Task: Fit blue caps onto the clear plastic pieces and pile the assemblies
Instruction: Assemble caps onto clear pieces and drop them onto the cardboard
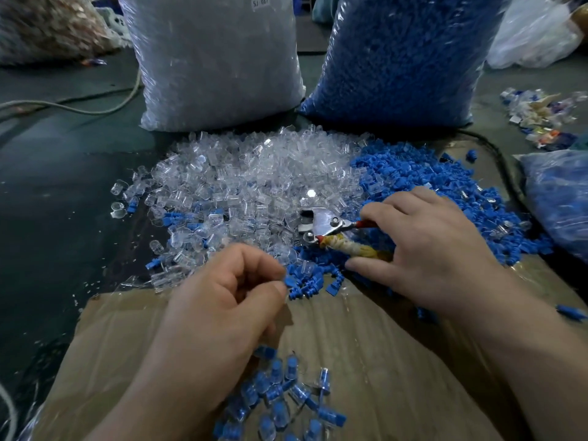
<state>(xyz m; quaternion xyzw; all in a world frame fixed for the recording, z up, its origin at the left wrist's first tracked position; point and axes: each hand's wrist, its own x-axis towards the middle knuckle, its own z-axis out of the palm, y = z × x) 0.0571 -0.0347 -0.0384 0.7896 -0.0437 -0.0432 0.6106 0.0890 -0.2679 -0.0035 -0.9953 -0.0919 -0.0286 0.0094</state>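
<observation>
A person's left hand (222,300), fingers curled, pinches a blue cap (290,280) at the near edge of a heap of clear plastic pieces (254,173), which meets a heap of blue caps (429,183) on its right. The right hand (426,249) lies spread over the handles of metal pliers (321,222) between the heaps; whether it grips them cannot be told. Capped assemblies (286,399) lie piled on cardboard (381,345) beside the left forearm.

The left hand (222,300) hides whatever its curled fingers (257,262) pinch. The right hand (423,249) covers most of the pliers (321,224) handles. The clear-piece sack (216,58) and blue-cap sack (404,58) run off the top edge. The bottom edge cuts the assembled pile (286,399).
</observation>
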